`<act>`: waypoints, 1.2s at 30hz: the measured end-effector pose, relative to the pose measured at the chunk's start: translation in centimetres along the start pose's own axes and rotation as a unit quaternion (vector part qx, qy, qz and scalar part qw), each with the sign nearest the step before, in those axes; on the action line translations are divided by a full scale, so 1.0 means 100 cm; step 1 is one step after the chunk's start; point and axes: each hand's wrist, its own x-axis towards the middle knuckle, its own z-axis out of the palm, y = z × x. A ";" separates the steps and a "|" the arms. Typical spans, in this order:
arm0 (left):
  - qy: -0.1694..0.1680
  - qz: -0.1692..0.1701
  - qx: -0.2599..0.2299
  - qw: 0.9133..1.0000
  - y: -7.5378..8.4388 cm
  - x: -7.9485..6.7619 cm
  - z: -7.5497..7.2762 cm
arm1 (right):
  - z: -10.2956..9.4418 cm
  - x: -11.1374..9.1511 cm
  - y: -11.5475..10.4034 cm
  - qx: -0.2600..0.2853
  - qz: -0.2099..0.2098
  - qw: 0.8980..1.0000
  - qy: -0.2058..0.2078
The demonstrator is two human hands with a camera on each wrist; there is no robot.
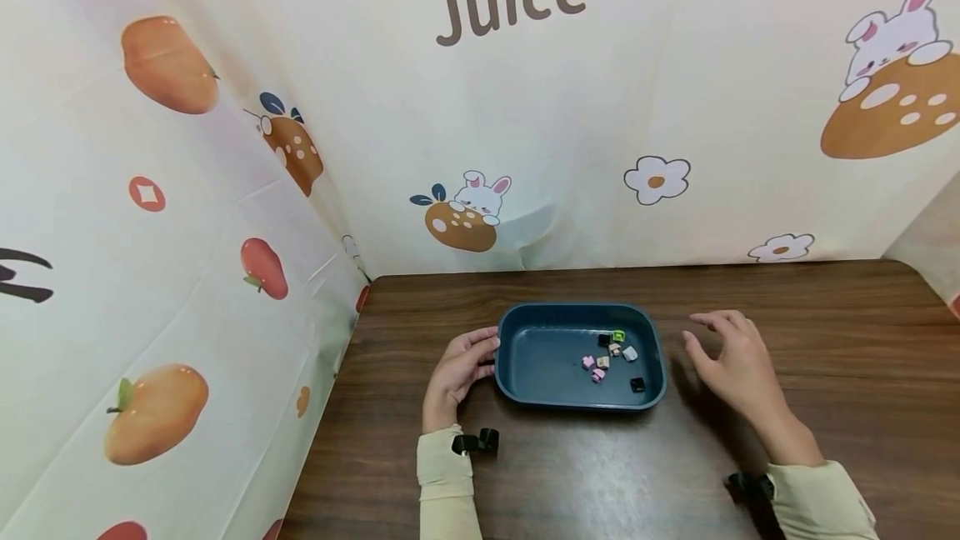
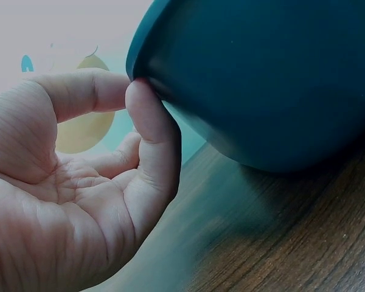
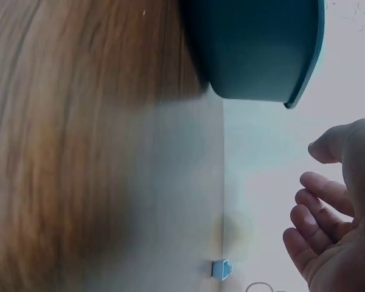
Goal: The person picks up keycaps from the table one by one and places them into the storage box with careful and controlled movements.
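A dark teal rectangular tray with rounded corners stands on the wooden table. Inside it, mostly toward the right side, lie several small blocks: pink, beige, white, bright green and black. My left hand pinches the tray's left rim between thumb and finger, as the left wrist view shows up close at the hand. To the right of the tray, my right hand is held apart from it, fingers loosely bent and holding nothing.
The brown table meets a printed cloth wall at the back, and another cloth runs along the left. A small light-blue thing shows near the table's edge in the right wrist view.
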 end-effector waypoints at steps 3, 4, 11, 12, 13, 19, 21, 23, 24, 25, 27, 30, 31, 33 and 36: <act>0.001 0.002 0.001 1.000 -0.002 0.002 0.000 | 0.000 -0.001 0.005 -0.001 0.003 1.000 -0.001; 0.002 0.003 0.000 1.000 -0.002 0.002 0.000 | 0.000 -0.002 0.007 -0.002 0.006 1.000 -0.003; 0.000 0.002 0.000 1.000 -0.003 0.003 0.002 | -0.001 -0.009 0.019 -0.008 0.026 0.999 -0.022; 0.000 0.001 0.000 1.000 -0.003 0.003 0.002 | -0.001 -0.009 0.021 -0.009 0.026 0.999 -0.022; 0.000 0.001 0.001 1.000 -0.003 0.003 0.003 | -0.002 -0.008 0.023 -0.010 0.026 0.999 -0.019; 0.002 0.002 0.004 1.000 -0.004 0.003 0.001 | -0.009 -0.007 0.036 -0.012 0.044 0.999 -0.024; 0.005 0.002 0.003 1.000 -0.004 0.003 0.000 | -0.011 -0.007 0.039 -0.014 0.050 0.998 -0.036; 0.005 0.000 0.002 1.000 -0.004 0.003 0.000 | -0.012 -0.006 0.042 -0.018 0.054 0.997 -0.043; 0.003 -0.001 0.002 1.000 -0.004 0.003 0.000 | -0.013 -0.006 0.043 -0.020 0.056 0.997 -0.043; 0.002 -0.002 0.001 1.000 -0.005 0.003 0.000 | -0.014 -0.005 0.044 -0.022 0.057 0.997 -0.043; 0.001 -0.003 0.000 1.000 -0.005 0.003 0.000 | -0.015 -0.003 0.046 -0.024 0.058 0.997 -0.043; 0.004 -0.003 0.001 1.000 -0.006 0.003 -0.001 | -0.016 -0.001 0.049 -0.027 0.058 0.997 -0.045; 0.004 -0.002 0.000 1.000 -0.006 0.003 -0.001 | -0.016 0.000 0.050 -0.026 0.059 0.997 -0.045; 0.005 -0.001 0.000 1.000 -0.005 0.003 -0.002 | -0.015 0.001 0.053 -0.027 0.058 0.997 -0.043; 0.006 0.001 -0.001 1.000 -0.005 0.003 -0.002 | -0.014 0.002 0.057 -0.027 0.057 0.997 -0.038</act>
